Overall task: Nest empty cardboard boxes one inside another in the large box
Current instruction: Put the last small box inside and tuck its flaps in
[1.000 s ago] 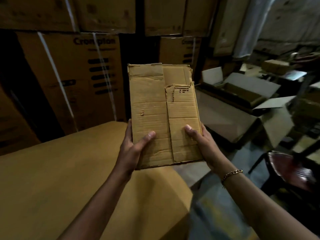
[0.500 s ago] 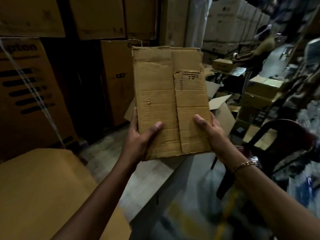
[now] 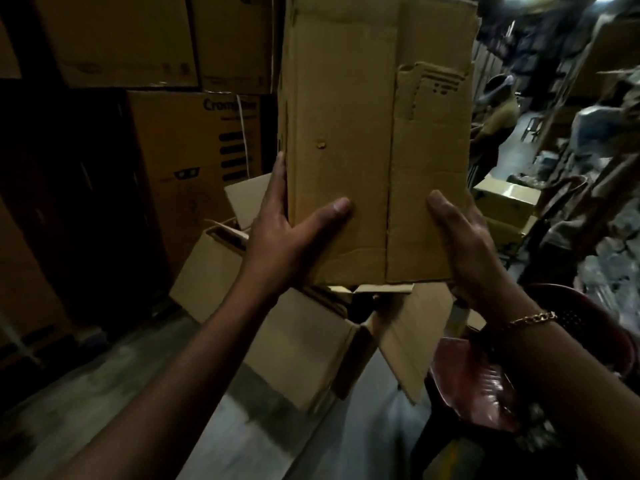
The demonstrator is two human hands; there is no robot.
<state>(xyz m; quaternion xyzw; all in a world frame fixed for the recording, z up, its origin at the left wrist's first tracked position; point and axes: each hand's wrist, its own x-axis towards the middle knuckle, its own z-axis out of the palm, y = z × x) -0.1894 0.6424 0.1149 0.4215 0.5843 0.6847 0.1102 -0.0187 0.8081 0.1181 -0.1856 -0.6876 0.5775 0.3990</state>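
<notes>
I hold the cardboard box (image 3: 374, 140) up above the open box (image 3: 298, 341) on the floor. My left hand (image 3: 287, 237) and right hand (image 3: 464, 244) each clamp its lower end, thumbs on the near face, fingers behind. Its long axis stands upright, torn side facing me. With so low a grip it could tip away, or the loose torn panel could snag the open box's flaps.
</notes>
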